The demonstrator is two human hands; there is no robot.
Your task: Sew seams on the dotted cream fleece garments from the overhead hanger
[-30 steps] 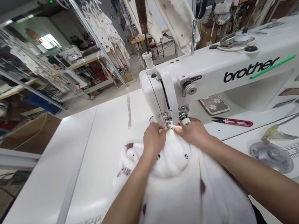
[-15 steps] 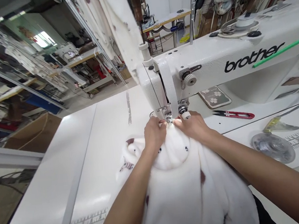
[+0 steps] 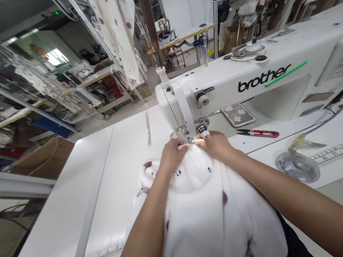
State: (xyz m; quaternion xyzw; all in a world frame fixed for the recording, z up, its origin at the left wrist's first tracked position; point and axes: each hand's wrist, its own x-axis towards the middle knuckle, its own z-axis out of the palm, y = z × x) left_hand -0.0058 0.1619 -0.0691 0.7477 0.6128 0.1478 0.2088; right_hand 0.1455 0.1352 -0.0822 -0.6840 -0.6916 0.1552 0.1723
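A white fleece garment [image 3: 209, 209] with small dark prints lies bunched on the white table [image 3: 103, 179], its edge pushed under the presser foot of a white Brother sewing machine [image 3: 246, 85]. My left hand [image 3: 171, 156] pinches the fabric edge just left of the needle. On the other side of the needle my right hand [image 3: 217, 145] pinches the same edge. Both hands have closed fingers and nearly touch each other below the needle.
Red thread snips [image 3: 258, 133] lie on the machine bed to the right, behind a flowered pad [image 3: 237, 115]. A clear round dish [image 3: 298, 166] and a yellowish clip [image 3: 305, 144] sit further right. Printed cloth hangs overhead; racks of garments and other work tables fill the background.
Both hands stay pinched on the fabric at the needle. The view has shifted, so the machine and hands sit slightly further left in the frame.
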